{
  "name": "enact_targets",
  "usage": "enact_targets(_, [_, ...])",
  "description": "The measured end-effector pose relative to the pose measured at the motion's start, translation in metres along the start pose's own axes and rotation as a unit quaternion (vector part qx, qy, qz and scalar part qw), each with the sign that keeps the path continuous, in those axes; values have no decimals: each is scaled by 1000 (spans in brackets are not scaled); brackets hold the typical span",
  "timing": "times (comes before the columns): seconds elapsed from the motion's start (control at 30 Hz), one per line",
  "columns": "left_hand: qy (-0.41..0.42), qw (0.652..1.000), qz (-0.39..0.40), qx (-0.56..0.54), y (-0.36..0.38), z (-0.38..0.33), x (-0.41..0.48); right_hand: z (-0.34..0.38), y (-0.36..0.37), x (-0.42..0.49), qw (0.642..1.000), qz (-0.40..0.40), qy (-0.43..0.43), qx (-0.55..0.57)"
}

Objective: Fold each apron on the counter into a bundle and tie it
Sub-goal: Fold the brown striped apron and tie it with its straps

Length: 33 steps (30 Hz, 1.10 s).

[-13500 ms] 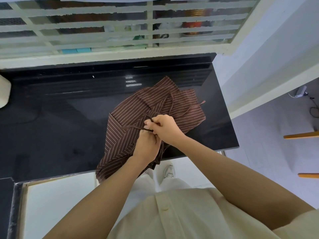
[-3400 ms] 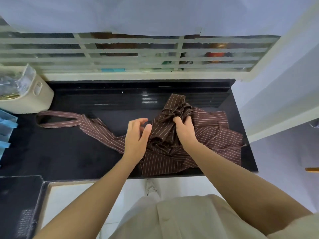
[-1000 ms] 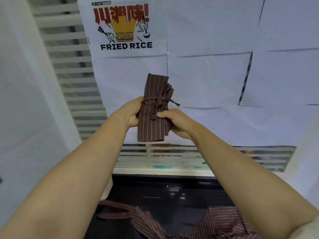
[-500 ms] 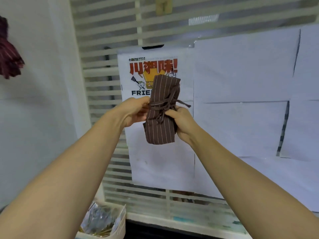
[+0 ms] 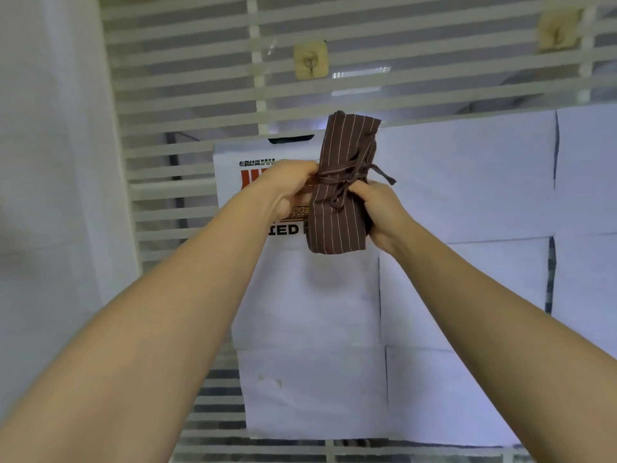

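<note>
Right ahead of you in the head view, both your arms reach up and forward, and the apron bundle (image 5: 340,185) is held in the air between your hands, well above anything that could bear it. The bench itself is out of this view.

Behind the bundle stands a white slatted screen (image 5: 187,95). Two yellowed adhesive hooks are stuck to it: one hook (image 5: 310,60) above the bundle and a second hook (image 5: 557,31) far to the upper right. Sheets of white paper (image 5: 467,182) cover much of the screen, and a poster (image 5: 253,162) with red and black lettering shows partly behind your left hand. A plain white wall (image 5: 50,162) fills the left side.

The bundle is brown cloth with thin pale stripes, rolled into a narrow upright packet that tilts slightly to the right at its top. A brown tie (image 5: 337,187) wraps its middle and is knotted at the front, with one loose end (image 5: 384,175) sticking out to the right.

Your left hand (image 5: 287,188) has its fingers curled in against the bundle's left edge at the level of the tie. Your right hand (image 5: 384,212) grips the bundle's lower right side, with its thumb up beside the knot.
</note>
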<state>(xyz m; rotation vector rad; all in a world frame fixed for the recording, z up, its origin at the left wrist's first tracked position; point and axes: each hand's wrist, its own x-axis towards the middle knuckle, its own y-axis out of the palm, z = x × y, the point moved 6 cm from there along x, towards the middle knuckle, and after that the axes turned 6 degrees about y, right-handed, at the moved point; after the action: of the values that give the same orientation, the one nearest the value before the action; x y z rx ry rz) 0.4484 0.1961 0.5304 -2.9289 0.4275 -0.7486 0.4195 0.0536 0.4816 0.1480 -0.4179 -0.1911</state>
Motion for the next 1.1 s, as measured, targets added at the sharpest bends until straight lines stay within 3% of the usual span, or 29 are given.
enact_targets(0.17, [82,991,55,85,32,-29,24,27,-41,12,998,-29,-23,-46])
enact_targets(0.37, [155,982,4,107,30,-78,50,73,-31,36,998,-20,-64,-16])
enact_targets(0.5, [159,986,-49,14,-1,-109,66,112,4,57,995,-12,-96,-20])
enact_targets(0.83, [172,979,-112,13,-42,-146,117,164,34,104,979,-70,-167,-90])
enact_targets(1.1, [176,969,-167,54,-53,-140,146,162,40,129,967,-122,-163,-153])
